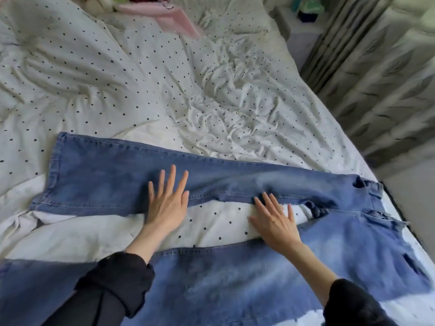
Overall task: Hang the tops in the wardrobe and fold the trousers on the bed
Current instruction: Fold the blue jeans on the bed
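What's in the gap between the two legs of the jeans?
In the head view, the spotted white bed cover shows between the two legs of the jeans. Both the left hand and the right hand reach flat across that strip.

The jeans (211, 182) were blue denim, matt, with visible stitched seams and paler washed patches. The bed (164, 90) carried a white cloth cover (98, 74) printed with small dark dots, soft and heavily creased. A pink garment (174, 20) at the far end looked like smooth, thin cloth. The curtain (381, 85) was grey woven fabric with a leaf pattern. Both sleeves (117, 285) were black, matt cloth
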Available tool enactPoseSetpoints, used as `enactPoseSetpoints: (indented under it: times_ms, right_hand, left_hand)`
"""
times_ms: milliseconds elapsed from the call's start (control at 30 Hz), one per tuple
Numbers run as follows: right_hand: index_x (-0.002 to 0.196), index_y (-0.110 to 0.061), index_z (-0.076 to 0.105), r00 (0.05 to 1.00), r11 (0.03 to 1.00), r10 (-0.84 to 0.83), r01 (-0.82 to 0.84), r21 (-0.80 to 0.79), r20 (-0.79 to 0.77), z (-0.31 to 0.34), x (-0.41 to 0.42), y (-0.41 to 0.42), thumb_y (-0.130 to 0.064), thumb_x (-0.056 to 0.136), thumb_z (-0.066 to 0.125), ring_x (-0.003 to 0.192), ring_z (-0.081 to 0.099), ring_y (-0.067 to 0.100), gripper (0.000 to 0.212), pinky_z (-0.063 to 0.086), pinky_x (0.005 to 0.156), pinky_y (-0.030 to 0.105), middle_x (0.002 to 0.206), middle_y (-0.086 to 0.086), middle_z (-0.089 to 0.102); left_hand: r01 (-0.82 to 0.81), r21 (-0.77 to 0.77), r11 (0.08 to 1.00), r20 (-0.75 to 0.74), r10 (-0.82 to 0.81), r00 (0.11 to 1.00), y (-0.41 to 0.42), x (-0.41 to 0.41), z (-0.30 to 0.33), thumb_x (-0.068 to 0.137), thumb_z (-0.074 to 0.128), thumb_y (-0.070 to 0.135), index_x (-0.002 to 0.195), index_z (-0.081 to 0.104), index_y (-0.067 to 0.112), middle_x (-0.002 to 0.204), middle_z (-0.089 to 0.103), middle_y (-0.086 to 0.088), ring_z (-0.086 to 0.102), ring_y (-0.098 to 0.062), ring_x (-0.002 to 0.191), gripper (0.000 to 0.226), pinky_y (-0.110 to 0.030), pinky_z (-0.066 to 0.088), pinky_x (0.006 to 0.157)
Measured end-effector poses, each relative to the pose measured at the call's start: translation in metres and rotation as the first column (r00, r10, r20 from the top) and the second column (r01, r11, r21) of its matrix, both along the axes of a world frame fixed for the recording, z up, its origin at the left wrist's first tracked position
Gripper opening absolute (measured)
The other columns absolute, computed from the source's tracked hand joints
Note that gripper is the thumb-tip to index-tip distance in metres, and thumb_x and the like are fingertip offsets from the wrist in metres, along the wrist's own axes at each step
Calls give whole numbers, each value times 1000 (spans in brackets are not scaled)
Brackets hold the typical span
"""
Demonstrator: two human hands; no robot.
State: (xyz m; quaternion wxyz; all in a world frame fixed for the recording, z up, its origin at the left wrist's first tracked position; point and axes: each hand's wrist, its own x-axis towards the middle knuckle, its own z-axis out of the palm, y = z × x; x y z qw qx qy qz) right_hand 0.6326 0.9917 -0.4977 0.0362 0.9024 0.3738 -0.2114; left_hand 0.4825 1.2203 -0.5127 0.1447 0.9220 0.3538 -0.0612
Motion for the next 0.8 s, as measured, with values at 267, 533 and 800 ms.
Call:
enactPoseSetpoints:
  times_ms: [267, 533, 800]
  right_hand:
    - [150, -33, 10, 983, 981, -185, 185, 57, 0, -10, 1, -173, -42, 100, 30, 146, -3, 16, 54, 4, 115, 48, 159, -6, -2]
    - [150, -23, 8, 957, 971, -216, 232, -62, 194, -18, 30, -321, -20, 87, 52, 146, 4, 28, 77, 5, 114, 54, 159, 3, 5]
    - [151, -22, 3, 966, 988, -151, 154, 0, 209, -35, 95, -371, -25, 89, 50, 146, 2, 27, 77, 7, 115, 49, 159, 6, 3]
  left_hand:
    - [164, -171, 971, -182, -195, 964, -129, 52, 2, 101, 11, 38, 150, -6, 31, 158, -16, 2, -19, -27, 143, 52, -51, -8, 115]
    - [381, 43, 924, 109, -383, 917, -264, 54, 10, 99, 39, 33, 150, 18, 26, 159, 4, -8, 1, -29, 146, 55, -62, 3, 111]
    - [484, 150, 862, -184, -456, 870, -360, 36, -25, 73, 56, 65, 140, 42, 21, 149, 35, -11, 34, -36, 136, 82, -74, 18, 101]
